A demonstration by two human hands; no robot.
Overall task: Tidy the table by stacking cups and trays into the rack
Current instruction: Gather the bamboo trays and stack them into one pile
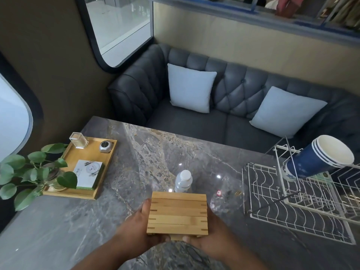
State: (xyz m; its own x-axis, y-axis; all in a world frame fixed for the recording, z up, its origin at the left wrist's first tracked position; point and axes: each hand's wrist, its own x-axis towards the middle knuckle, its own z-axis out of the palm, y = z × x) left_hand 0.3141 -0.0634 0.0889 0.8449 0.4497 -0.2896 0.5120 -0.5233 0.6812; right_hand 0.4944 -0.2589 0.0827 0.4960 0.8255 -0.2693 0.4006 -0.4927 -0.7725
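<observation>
A stack of several small bamboo trays (178,214) is held upright above the near middle of the marble table (97,221). My left hand (139,227) grips its left side and my right hand (211,230) grips its right side and underside. A white wire rack (292,201) stands at the table's right edge. A stack of blue paper cups (321,158) lies tilted in the rack's upper part, white mouths facing up and to the right.
A clear water bottle (183,181) stands just behind the held trays. A large bamboo tray (87,166) at the left carries a clear box, a small round device, a packet and a potted plant (33,174). A grey sofa (224,106) with two cushions lies beyond the table.
</observation>
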